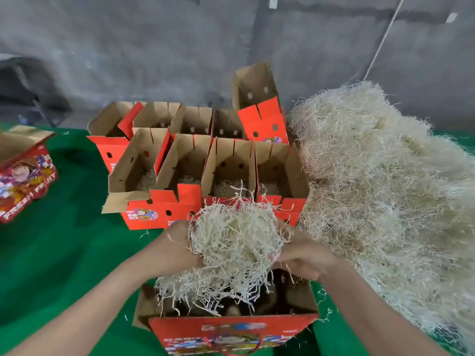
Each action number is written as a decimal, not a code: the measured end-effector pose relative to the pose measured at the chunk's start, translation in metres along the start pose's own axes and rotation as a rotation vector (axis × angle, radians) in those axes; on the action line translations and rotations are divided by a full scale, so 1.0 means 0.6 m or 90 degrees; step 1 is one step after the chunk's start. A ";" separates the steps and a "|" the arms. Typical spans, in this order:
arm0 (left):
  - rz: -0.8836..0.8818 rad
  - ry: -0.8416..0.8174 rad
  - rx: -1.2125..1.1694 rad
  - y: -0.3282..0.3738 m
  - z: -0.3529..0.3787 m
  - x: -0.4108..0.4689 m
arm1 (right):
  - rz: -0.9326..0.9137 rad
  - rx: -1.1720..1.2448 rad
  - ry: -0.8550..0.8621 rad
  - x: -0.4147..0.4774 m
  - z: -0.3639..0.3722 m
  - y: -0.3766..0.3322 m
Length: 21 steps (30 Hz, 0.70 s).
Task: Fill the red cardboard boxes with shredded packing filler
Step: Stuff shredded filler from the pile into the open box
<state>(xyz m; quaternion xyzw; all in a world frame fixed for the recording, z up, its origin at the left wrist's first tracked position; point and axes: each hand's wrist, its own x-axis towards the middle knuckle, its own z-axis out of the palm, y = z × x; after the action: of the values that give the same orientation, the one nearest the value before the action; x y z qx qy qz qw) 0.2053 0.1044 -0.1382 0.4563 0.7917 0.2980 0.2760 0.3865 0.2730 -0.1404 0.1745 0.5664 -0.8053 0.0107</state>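
Nearest the camera, at the bottom edge, an open red box (231, 328) is stood on the green table cover (64, 253). Pale strands are draped over its mouth, though dark, unfilled space is seen beneath them. Just above that mouth a wad of shredded filler (234, 242) is held between both hands. The left hand (177, 244) is cupped against one side of it and the right hand (300, 256) is curled into the other, with the fingertips of both buried in the strands. The step in hand is judged to be the loading of this box, with the wad not yet let go. The next move calls for the wad to be lowered past the flaps, released and pressed down so that the hollow is packed evenly. Beyond the hands, a cluster of open boxes (164, 210) is set in two rows. Small nests of filler are seen in the front row, while the contents of the back row cannot be made out. Just beside the cluster, on the right, a large heap of loose filler (385, 188) is piled, from which further handfuls can be drawn.
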 end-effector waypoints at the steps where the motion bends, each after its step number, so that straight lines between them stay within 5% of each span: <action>1: -0.007 -0.030 0.026 -0.001 0.006 0.000 | 0.014 0.009 0.010 0.003 0.006 0.010; 5: -0.122 -0.209 -0.135 -0.019 0.020 0.004 | 0.064 -0.143 0.199 0.026 0.057 0.056; 8: -0.184 -0.296 -0.268 -0.034 0.035 -0.003 | 0.051 -0.188 0.234 0.037 0.072 0.089; 12: -0.257 -0.193 -0.382 -0.032 0.059 -0.008 | 0.043 -0.187 0.182 0.029 0.074 0.104; 16: -0.266 -0.137 -0.493 -0.069 0.039 -0.007 | 0.014 -0.078 0.278 0.006 0.050 0.087; 21: -0.290 -0.076 -0.516 -0.079 0.014 -0.002 | 0.043 -0.124 0.387 -0.002 0.040 0.090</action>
<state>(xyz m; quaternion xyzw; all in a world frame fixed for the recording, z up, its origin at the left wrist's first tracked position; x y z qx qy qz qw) 0.1856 0.0859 -0.1778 0.1429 0.6743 0.4883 0.5352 0.3930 0.2316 -0.1819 0.4235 0.6124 -0.6574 -0.1157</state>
